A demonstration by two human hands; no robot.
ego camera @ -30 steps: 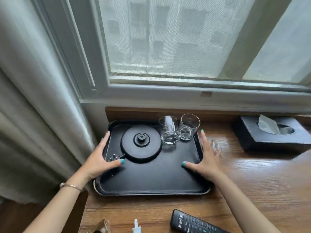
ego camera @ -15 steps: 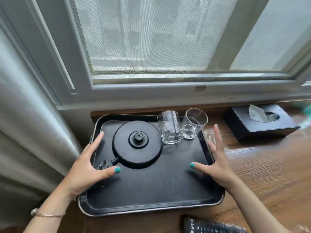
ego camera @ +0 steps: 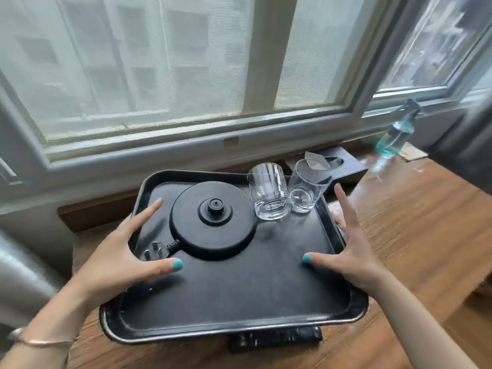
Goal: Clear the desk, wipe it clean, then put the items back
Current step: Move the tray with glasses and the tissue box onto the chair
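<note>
A black tray [ego camera: 239, 296] is held above the wooden desk [ego camera: 415, 235], tilted a little toward me. It carries a round black kettle base [ego camera: 213, 219] with its plug [ego camera: 155, 253], and two empty glasses [ego camera: 270, 195] [ego camera: 306, 193] at its far right corner. My left hand [ego camera: 119, 259] grips the tray's left rim, thumb on top and fingers along the edge. On the right rim my right hand [ego camera: 354, 254] grips the same way.
A black tissue box [ego camera: 346, 166] sits behind the glasses by the window sill. A blue spray bottle [ego camera: 396, 134] stands at the far right of the desk. A black remote [ego camera: 274, 339] shows under the tray's near edge. Curtains hang at left.
The tray has risen off the desk and come toward me with both hands on its rims. The view has swung right, bringing the spray bottle in.
</note>
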